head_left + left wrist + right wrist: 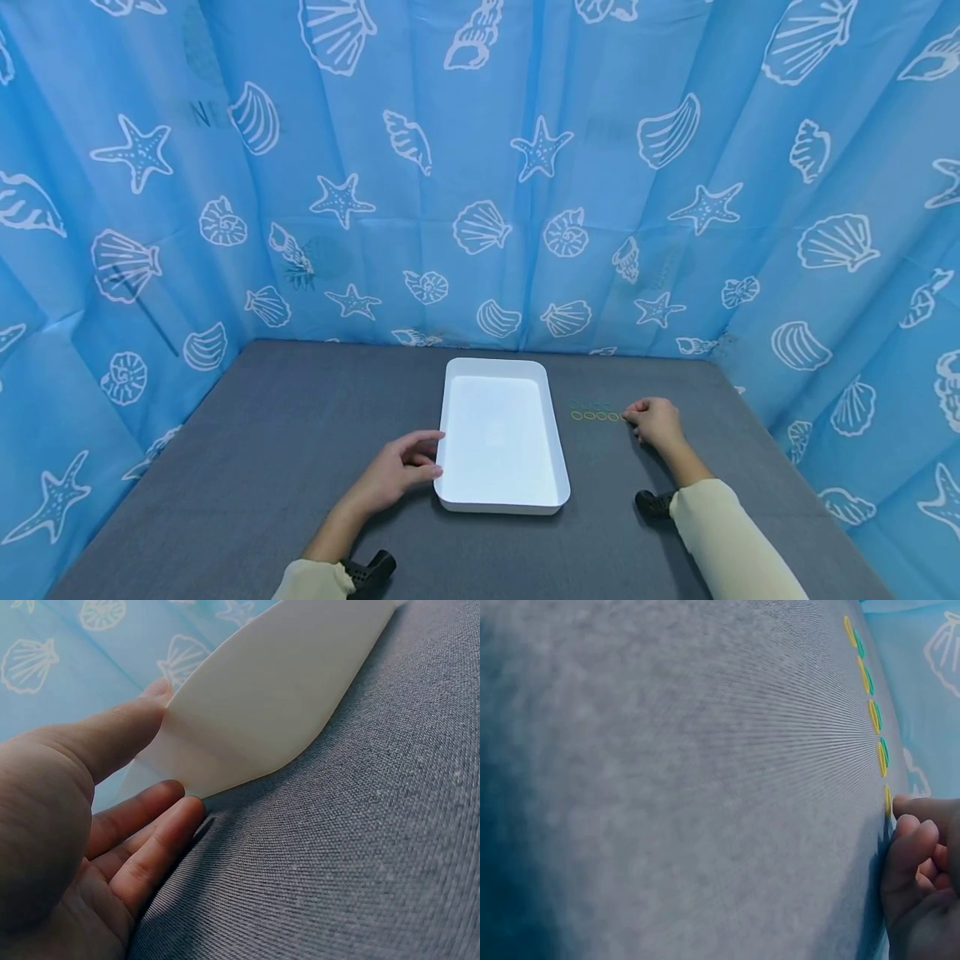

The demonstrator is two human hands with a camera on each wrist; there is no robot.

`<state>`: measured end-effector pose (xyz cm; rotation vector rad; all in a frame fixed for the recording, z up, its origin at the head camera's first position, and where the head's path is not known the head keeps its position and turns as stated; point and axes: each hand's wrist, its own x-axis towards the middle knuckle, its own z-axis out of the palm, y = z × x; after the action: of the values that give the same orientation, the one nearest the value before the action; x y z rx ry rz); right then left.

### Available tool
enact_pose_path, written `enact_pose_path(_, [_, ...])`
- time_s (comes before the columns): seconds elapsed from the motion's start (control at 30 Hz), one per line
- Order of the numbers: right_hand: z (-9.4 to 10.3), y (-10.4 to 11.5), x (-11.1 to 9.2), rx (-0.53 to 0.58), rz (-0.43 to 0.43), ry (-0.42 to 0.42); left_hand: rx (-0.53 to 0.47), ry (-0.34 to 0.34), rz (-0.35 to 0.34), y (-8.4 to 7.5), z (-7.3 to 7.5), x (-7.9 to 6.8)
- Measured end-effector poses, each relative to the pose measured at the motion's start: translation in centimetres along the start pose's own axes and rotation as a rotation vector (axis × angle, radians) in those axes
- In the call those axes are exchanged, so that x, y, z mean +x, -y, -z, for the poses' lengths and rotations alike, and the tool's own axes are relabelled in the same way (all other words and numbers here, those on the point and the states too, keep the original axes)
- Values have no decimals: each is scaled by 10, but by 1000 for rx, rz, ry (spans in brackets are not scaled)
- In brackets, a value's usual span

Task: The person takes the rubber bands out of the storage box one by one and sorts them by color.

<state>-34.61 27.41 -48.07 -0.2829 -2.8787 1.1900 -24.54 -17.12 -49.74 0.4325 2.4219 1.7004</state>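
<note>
A white rectangular tray (498, 506) lies on the grey cloth in the head view. At its left wall is my left hand (397, 471); in the left wrist view the thumb (131, 727) touches the rim and loosely bent fingers (161, 847) touch near the bottom edge. To the right of the tray, thin yellow rings (588, 416), apparently rubber bands, form a row with green ones (885, 752) behind them. My right hand (656, 423) pinches at the rightmost yellow rubber band (887, 801), its fingertips partly hiding the contact.
Grey cloth covers the table (300, 417). A blue curtain (420, 183) with white shells and starfish hangs behind and at both sides. Black wrist devices (371, 571) are strapped below both hands.
</note>
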Motion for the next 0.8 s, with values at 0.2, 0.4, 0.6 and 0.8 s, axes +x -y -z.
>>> enact_pose_path(0.2, [5, -6, -13, 84, 39, 9, -7, 9, 6, 0, -1, 1])
enact_pose_path(0.4, [16, -11, -29, 135, 55, 44, -3, 11, -21, 1, -1, 1])
enact_pose_path(0.6, [20, -15, -46, 151, 65, 45, -13, 3, -32, 6, 3, 0])
enact_pose_path(0.8, [27, -19, -56, 85, 127, 12, -28, -22, -14, 5, 7, -3])
